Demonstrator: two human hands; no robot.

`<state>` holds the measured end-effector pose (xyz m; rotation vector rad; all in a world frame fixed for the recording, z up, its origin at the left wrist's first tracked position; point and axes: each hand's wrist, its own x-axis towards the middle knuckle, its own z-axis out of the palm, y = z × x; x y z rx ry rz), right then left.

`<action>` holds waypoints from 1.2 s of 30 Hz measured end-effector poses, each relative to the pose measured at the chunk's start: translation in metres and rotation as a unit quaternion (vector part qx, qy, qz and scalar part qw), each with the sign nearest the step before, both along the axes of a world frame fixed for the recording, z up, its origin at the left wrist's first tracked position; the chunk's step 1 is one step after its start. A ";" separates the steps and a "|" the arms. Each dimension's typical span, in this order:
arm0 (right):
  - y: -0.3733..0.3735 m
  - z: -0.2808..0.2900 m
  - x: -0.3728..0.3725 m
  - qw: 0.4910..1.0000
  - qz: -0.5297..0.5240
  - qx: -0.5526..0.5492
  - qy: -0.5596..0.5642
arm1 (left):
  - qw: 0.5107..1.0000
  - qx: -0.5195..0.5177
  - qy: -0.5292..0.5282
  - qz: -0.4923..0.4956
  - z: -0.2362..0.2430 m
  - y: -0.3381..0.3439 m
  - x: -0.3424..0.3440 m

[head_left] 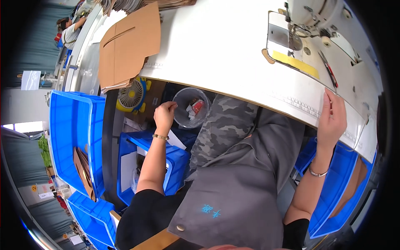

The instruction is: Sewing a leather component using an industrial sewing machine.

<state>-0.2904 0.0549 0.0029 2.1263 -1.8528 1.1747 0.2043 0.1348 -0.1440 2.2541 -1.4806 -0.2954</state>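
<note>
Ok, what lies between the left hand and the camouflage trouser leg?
In the head view, a round bin holding red and white litter lies between the left hand and trouser leg.

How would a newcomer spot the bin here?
Find the white sewing table, then look below its front edge, left of the camouflage cloth. Right of the person's left hand is a greyish see-through bin. Unlike the angular blue crates nearby, it is round-mouthed and holds red and white scraps.
</note>
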 end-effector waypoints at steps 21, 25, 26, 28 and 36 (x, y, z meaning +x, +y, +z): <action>-0.047 -0.010 -0.019 0.989 -0.013 -0.004 0.148 | 0.852 0.139 0.255 -0.434 0.241 -0.067 -0.067; -0.042 -0.013 -0.019 0.992 -0.013 0.039 0.119 | 0.947 -0.134 0.070 -0.284 0.263 -0.151 -0.072; -0.041 -0.013 -0.020 0.993 -0.020 0.046 0.104 | 0.938 -0.207 -0.066 -0.268 0.270 -0.182 -0.067; -0.040 -0.014 -0.021 0.997 -0.026 0.036 0.070 | 0.880 -0.335 -0.233 -0.244 0.286 -0.238 -0.055; -0.044 -0.015 -0.020 0.995 -0.058 0.049 0.067 | 0.824 -0.380 -0.380 -0.178 0.320 -0.354 -0.030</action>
